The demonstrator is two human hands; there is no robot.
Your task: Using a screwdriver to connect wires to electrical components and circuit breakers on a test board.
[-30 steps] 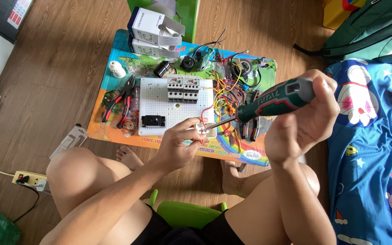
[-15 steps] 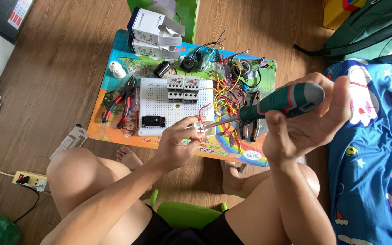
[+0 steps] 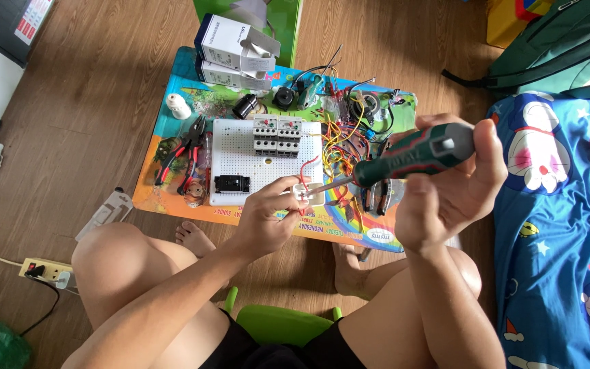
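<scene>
My left hand (image 3: 271, 212) grips a small white electrical part (image 3: 306, 193) with red wires coming off it, held just above the front of a small colourful table (image 3: 172, 130). A green and black screwdriver (image 3: 414, 155) is gripped in my right hand (image 3: 445, 184), its metal tip resting against the white part. Behind my hands lies a white perforated board (image 3: 237, 160) carrying grey circuit breakers (image 3: 278, 134) and a black block (image 3: 231, 184).
Red-handled pliers (image 3: 184, 158), a tangle of coloured wires (image 3: 343, 140), white boxes (image 3: 230, 48) and a white lamp socket (image 3: 178, 106) sit on the table. A blue cartoon-print bedsheet (image 3: 561, 225) lies to the right, a power strip (image 3: 46, 271) on the wooden floor at left.
My right hand has tilted the screwdriver handle slightly lower and shifted its grip while the tip stays on the white part. My left hand has barely moved.
</scene>
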